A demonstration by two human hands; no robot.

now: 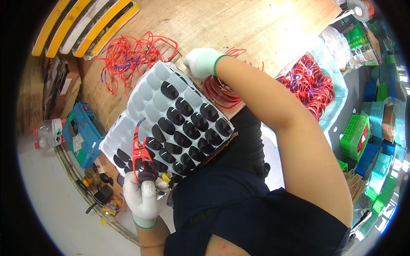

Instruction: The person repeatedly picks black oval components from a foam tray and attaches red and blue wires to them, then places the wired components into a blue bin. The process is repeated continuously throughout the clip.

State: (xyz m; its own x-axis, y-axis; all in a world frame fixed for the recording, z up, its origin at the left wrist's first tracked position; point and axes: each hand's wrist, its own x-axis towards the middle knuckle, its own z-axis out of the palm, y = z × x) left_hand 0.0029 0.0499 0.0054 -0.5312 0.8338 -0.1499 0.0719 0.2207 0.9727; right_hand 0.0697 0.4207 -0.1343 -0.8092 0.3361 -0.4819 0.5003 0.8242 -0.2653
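Observation:
Gloved in white, my left hand (143, 199) is closed on a pair of red-framed sunglasses (137, 149) with dark lenses and a red and blue temple arm pointing up. The sunglasses are over the near left part of a pale grey moulded tray (145, 96). Rows of dark lenses (188, 130) fill many of the tray's pockets. My right hand (200, 62), also gloved, is beyond the tray's far corner with its fingers curled; whatever they hold, if anything, is hidden. Red spectacle frames (221, 94) lie in a bunch beside that hand.
A tangle of red and blue frames (130, 57) lies on the wooden table (239, 21). More frames (309, 83) fill a lined container at the right. Yellow-edged boxes (85, 25) stand far left, above a blue crate (81, 134). Green crates (355, 136) are at the right.

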